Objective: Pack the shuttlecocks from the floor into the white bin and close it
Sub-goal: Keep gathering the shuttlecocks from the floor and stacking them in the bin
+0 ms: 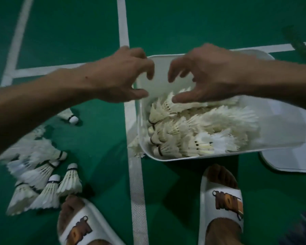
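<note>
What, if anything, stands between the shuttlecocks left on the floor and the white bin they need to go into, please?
Nothing visible does. The white bin is open, its lid lying on the floor beside it. The loose shuttlecocks lie to its left across bare green floor. Both hands, left hand and right hand, hover open above the bin.

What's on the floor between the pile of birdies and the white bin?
In the head view, mostly bare green floor and a white court line separate the loose shuttlecocks from the white bin.
</note>
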The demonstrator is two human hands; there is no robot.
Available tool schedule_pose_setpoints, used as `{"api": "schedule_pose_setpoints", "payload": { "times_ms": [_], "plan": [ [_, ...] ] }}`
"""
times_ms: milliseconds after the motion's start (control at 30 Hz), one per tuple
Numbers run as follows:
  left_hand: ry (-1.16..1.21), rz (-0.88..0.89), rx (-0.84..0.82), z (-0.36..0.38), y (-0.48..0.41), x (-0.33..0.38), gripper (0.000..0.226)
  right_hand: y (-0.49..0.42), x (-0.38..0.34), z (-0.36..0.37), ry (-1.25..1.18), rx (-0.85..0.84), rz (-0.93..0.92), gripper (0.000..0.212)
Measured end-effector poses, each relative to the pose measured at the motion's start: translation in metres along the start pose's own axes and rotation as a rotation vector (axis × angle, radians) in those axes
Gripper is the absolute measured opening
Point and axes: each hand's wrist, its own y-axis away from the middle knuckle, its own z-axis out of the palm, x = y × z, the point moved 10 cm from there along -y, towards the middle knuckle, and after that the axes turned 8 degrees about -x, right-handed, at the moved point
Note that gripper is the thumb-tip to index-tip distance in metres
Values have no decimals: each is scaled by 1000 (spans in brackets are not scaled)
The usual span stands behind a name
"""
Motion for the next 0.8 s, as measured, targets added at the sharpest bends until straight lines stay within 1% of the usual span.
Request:
{"api": "schedule_pose_setpoints", "payload": {
  "times_ms": [67, 133, 267, 367, 433, 500, 600, 633, 700, 800],
  "plan": [
    [-3, -68, 21, 3, 15, -33, 42, -20, -22, -10, -4, 38, -47, 50],
    [-1, -143, 2, 19, 31, -71, 43, -38, -44, -14, -7, 65, -79, 49],
    [39, -317, -129, 70, 64, -143, 52, -66, -82, -7, 1, 83, -109, 44],
    [147, -423, -214, 112, 87, -184, 63, -93, -119, 13, 52, 10, -167, 42],
    [216, -474, -210, 134, 97, -205, 71, -115, -139, 41, 99, -121, -202, 48],
    [243, -526, -189, 149, 104, -222, 74, -135, -147, 79, 173, -314, -195, 55],
    [299, -578, -183, 167, 113, -242, 78, -154, -136, 141, 333, -637, -133, 72],
    [336, -571, -188, 171, 115, -245, 79, -155, -131, 158, 377, -725, -115, 78],
    [443, -522, -197, 180, 117, -243, 78, -156, -119, 184, 429, -843, -101, 85],
    [501, -445, -179, 187, 117, -230, 71, -143, -100, 206, 342, -1015, 7, 82]
  ]
}}
